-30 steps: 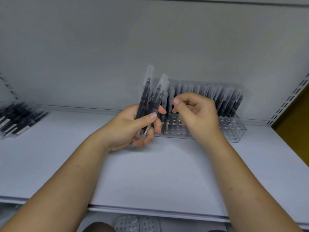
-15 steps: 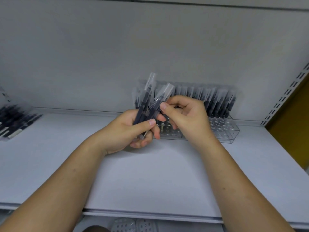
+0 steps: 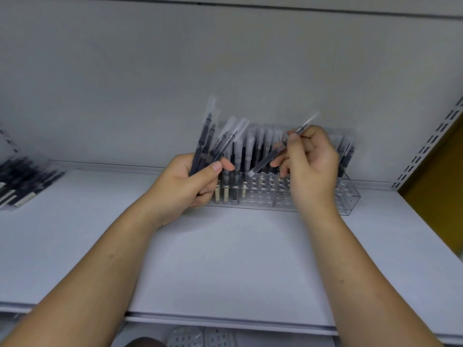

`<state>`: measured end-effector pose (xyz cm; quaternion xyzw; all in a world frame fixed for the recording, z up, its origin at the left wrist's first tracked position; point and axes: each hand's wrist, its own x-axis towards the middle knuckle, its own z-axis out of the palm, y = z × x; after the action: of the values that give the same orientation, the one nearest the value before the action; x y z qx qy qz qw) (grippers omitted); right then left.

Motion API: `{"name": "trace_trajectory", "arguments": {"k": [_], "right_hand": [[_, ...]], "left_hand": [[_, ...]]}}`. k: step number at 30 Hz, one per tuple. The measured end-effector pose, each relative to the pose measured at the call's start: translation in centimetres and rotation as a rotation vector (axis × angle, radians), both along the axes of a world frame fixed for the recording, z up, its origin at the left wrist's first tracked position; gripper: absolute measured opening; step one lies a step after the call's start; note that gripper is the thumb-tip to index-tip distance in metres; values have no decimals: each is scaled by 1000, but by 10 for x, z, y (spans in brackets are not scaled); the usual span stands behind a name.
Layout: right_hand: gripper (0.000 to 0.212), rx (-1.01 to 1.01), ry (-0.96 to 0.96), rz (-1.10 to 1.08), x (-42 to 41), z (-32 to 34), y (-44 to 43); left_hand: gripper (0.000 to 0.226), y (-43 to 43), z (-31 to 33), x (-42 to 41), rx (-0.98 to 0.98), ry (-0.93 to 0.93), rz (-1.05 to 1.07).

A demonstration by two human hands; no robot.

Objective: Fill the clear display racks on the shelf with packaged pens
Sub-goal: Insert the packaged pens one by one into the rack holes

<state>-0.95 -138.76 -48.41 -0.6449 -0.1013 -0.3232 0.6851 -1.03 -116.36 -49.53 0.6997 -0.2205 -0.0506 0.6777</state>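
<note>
Fingers and thumb of the left hand (image 3: 184, 187) curl round the lower ends of a bundle (image 3: 211, 144) of dark pens in clear sleeves. The thumb lies across the front, and the sleeves fan upward and slightly rightward above the knuckles. The right hand (image 3: 312, 171) pinches a single pen (image 3: 269, 159) between thumb and fingertips near its upper end. This pen slants, with its lower tip pointing down toward the left hand and ending in the gap between the two hands. Its upper tip sticks out above the right knuckles, blurred. The hands are apart, and the pen does not touch the bundle. Just behind both hands a clear rack (image 3: 350, 200) stands on the white shelf (image 3: 225, 259), close to the grey back panel (image 3: 225, 71). A row of stocked pens (image 3: 251, 151) stands upright in it, seen between the hands and again past the right hand's knuckles. The rack's perforated end shows to the right of the right wrist. Whether the slanted pen's tip touches the rack I cannot tell. Well to the left of the left hand more dark pens lie in a second rack (image 3: 23, 181), partly out of frame. To the right of the right hand a slotted upright (image 3: 426, 151) rises from the shelf's back corner. Both forearms reach over the shelf's front edge, and below that edge, between them, sit pale perforated pieces (image 3: 198, 336).
</note>
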Motion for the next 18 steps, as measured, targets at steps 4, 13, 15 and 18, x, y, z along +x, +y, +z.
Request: {"name": "trace_trajectory", "arguments": {"k": [4,13,15,18], "right_hand": [[17,-208,0,11,2,-7,4],[4,-532,29,57,1,-16,9],[4,-623,38,61,0,-17,10],[5,-669,54,61,0,-18,9]], "left_hand": [[20,-1,-1,0,-18,-10,-5],[24,1,1,1,-101,2,-76],[25,1,1,2,-111,1,-86],[25,0,1,2,-98,3,-90]]}}
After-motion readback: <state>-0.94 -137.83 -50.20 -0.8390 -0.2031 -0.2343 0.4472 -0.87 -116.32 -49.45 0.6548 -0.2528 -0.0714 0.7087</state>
